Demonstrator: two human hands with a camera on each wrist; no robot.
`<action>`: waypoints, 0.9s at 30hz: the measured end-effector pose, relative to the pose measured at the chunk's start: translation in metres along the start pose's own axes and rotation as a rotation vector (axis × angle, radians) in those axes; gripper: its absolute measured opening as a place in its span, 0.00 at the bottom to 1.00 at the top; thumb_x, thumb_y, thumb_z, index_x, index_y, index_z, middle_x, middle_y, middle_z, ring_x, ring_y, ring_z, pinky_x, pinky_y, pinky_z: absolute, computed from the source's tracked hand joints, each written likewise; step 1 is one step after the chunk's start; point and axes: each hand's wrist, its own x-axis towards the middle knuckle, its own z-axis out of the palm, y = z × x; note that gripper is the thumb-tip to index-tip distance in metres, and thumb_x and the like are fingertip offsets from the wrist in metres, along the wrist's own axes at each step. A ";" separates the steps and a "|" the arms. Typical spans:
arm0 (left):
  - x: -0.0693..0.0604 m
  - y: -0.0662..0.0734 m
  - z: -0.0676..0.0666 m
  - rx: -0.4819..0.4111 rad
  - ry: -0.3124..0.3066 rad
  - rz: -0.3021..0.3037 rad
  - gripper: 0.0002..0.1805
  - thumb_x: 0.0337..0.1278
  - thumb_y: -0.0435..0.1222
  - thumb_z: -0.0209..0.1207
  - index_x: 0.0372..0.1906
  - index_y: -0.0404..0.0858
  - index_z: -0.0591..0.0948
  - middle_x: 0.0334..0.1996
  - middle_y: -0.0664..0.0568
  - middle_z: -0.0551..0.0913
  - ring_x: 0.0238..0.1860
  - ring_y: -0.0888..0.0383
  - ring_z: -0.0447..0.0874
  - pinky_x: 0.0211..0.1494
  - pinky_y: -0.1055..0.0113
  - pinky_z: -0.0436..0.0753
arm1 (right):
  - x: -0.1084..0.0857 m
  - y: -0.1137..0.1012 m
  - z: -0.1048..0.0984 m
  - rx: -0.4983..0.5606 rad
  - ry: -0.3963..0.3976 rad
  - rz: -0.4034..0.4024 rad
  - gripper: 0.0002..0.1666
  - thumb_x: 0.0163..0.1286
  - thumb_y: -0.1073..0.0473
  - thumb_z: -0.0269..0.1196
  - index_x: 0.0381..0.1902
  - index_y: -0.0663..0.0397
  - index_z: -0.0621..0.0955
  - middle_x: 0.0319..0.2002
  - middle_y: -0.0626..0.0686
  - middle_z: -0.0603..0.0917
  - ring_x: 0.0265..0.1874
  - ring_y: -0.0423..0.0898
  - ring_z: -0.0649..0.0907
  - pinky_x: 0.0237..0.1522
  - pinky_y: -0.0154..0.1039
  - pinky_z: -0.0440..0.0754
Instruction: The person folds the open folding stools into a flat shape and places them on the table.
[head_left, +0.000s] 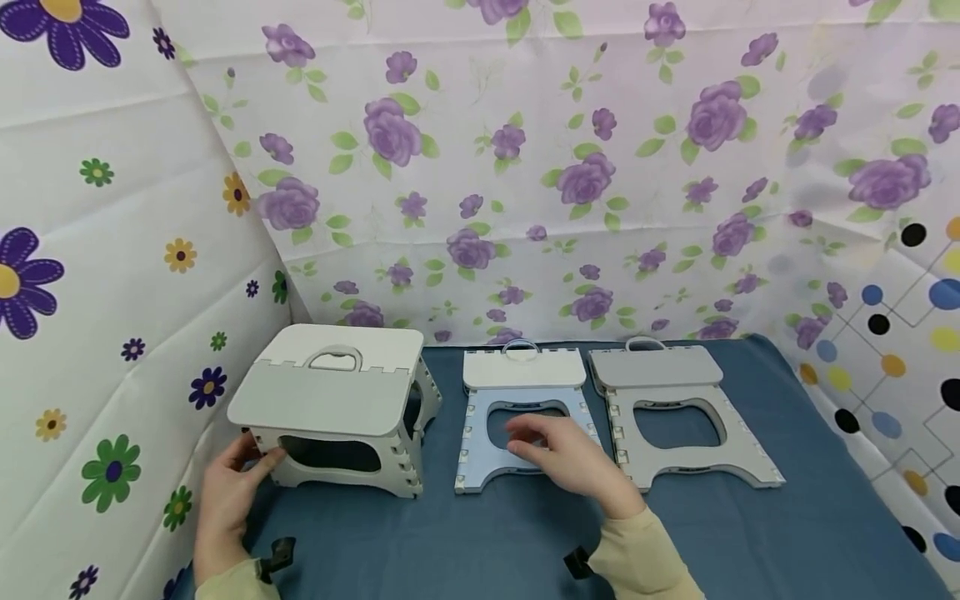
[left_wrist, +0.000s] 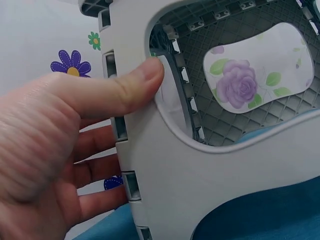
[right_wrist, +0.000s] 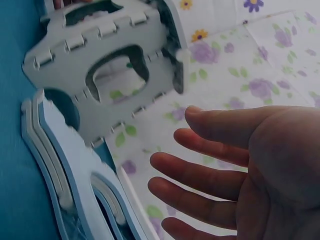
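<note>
A folding step stool (head_left: 322, 400) with a white and grey top stands unfolded on the left. My left hand (head_left: 228, 492) grips its front left leg edge; in the left wrist view the thumb (left_wrist: 142, 77) lies at the rim of the leg panel's opening, with the other fingers along the outer edge. Over a blue folded stool (head_left: 474, 454) with a white top, my right hand (head_left: 566, 454) hovers with relaxed fingers, holding nothing. The right wrist view shows this hand (right_wrist: 265, 165) apart from both the blue stool (right_wrist: 75, 160) and the unfolded one (right_wrist: 120, 37).
A grey folded stool (head_left: 738, 458) lies flat to the right of the blue one. Blue-grey cloth (head_left: 420, 550) covers the table. Flowered sheeting (head_left: 465, 167) hangs behind and at the left; dotted sheeting (head_left: 892, 358) bounds the right.
</note>
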 end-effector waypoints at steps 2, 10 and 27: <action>0.001 -0.001 0.000 0.022 -0.051 0.014 0.36 0.70 0.41 0.72 0.77 0.35 0.74 0.49 0.73 0.79 0.51 0.69 0.74 0.47 0.78 0.75 | 0.006 -0.004 0.007 0.016 -0.011 -0.020 0.20 0.83 0.48 0.63 0.66 0.46 0.84 0.56 0.50 0.88 0.54 0.44 0.86 0.58 0.51 0.83; 0.002 -0.002 0.001 0.085 -0.211 0.010 0.43 0.71 0.42 0.71 0.81 0.31 0.64 0.71 0.31 0.72 0.47 0.76 0.75 0.46 0.80 0.76 | 0.027 -0.025 0.045 0.046 -0.040 0.017 0.21 0.83 0.46 0.63 0.68 0.43 0.83 0.49 0.41 0.88 0.48 0.40 0.86 0.51 0.47 0.85; 0.006 0.000 -0.001 0.257 -0.363 -0.022 0.35 0.62 0.43 0.77 0.63 0.23 0.79 0.51 0.40 0.88 0.44 0.56 0.85 0.44 0.64 0.84 | 0.049 -0.057 0.113 -0.135 0.044 0.099 0.32 0.76 0.45 0.70 0.68 0.60 0.83 0.52 0.55 0.91 0.47 0.48 0.90 0.46 0.45 0.88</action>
